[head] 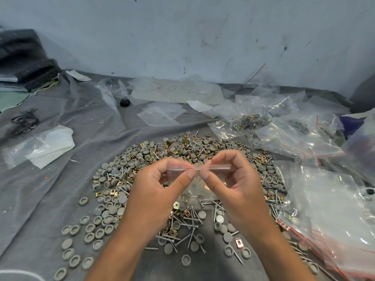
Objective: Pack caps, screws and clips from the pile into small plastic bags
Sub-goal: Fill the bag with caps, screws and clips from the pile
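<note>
A small plastic bag (197,179) hangs over the middle of the pile (182,179), its top strip pinched between my two hands. My left hand (160,185) and right hand (231,183) both have fingers clamped on that strip, thumbs nearly touching. I judge the seal could close unevenly if my pinch slips, and the few parts inside would spill back onto the table (50,199).
</note>
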A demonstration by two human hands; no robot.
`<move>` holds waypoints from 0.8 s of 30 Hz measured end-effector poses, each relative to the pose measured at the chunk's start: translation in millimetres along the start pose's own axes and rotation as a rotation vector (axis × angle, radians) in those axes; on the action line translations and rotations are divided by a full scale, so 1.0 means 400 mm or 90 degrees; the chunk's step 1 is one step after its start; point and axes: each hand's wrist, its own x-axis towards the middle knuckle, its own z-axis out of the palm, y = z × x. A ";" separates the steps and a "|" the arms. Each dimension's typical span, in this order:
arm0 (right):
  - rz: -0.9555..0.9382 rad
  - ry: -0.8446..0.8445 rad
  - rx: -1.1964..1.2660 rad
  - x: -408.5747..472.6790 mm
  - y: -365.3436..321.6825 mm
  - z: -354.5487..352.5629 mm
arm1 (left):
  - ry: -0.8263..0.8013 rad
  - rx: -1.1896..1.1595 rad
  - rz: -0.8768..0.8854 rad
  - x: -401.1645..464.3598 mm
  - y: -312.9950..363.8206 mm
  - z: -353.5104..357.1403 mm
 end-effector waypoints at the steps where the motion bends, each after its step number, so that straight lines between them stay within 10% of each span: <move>1: -0.005 0.010 0.007 -0.001 -0.001 0.001 | -0.009 0.000 -0.003 0.000 -0.001 0.000; 24: 0.078 -0.125 -0.241 0.215 -0.057 -0.084 | 0.119 0.127 0.006 0.002 -0.018 -0.003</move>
